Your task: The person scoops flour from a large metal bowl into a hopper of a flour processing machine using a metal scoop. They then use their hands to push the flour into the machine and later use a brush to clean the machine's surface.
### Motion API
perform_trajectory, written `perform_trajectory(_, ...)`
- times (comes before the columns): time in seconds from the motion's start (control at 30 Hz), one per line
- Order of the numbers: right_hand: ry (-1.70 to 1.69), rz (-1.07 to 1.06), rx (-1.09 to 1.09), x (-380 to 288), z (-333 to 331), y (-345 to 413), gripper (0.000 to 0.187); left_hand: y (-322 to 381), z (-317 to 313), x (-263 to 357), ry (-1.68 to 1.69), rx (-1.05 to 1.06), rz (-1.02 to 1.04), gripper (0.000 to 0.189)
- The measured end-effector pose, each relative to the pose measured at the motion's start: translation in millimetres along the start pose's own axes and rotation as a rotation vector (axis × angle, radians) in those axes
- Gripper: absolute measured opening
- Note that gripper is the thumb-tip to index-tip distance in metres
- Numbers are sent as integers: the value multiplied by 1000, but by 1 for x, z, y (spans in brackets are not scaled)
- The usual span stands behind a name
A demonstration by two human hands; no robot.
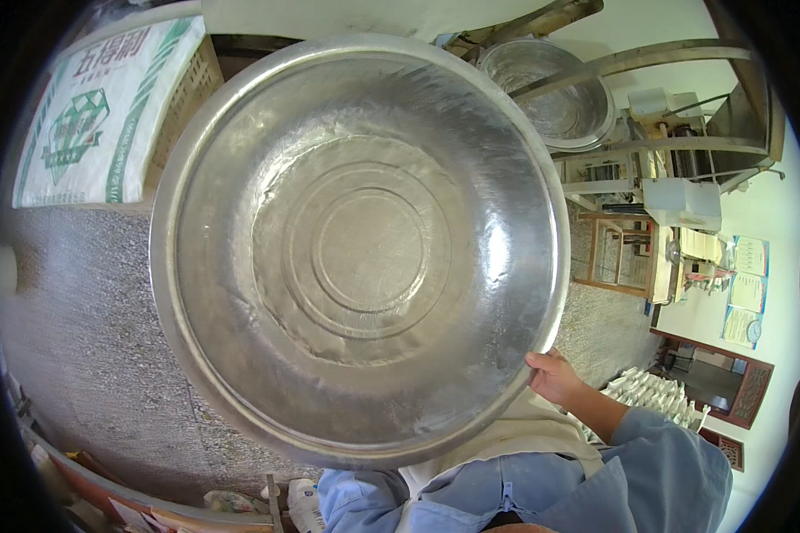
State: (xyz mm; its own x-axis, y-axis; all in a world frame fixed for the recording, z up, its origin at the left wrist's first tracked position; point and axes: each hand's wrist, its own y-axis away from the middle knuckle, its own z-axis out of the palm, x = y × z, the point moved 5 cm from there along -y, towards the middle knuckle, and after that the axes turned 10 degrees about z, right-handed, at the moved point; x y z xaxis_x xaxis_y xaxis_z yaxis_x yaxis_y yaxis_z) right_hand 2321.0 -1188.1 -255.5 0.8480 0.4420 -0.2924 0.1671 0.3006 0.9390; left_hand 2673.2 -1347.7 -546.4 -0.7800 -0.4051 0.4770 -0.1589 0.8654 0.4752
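A large round metal basin [373, 246] fills the middle of the view, its inside facing me. Ring-shaped ridges mark its bottom, and the bare metal is scuffed and slightly dented. At its lower right, my right hand [555, 377] grips the rolled rim, with the thumb on the upper side and the fingers underneath. My left hand is out of sight; only the left blue sleeve [360, 496] shows below the basin's lower edge. A pale apron [507, 440] covers part of my blue jacket just under the rim.
A white sack with green print [93, 120] lies over a perforated plastic crate [183, 100] at upper left. Another metal basin [550, 93] sits by a metal rack [647, 144]. Speckled floor [93, 300] spreads left. White bags [653, 393] stand at right; a cluttered shelf [153, 516] edges lower left.
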Motion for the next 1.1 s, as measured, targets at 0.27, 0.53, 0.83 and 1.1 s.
perform_trajectory(0.27, 179, 44, -51, 8, -10, -14, 29, 38, -34, 18, -101, -27, 141, 56)
perform_trajectory(0.53, 414, -203, -37, 72, -75, 53, 25, 148, -99, 11, -304, -141, 580, 58)
perform_trajectory(0.83, 704, -281, 146, 95, -207, 68, 31, 200, -29, 43, -669, -519, 843, 32)
perform_trajectory(1.1, 546, -367, 453, 45, -422, 176, 30, 308, 92, 241, -650, -708, 1107, 26)
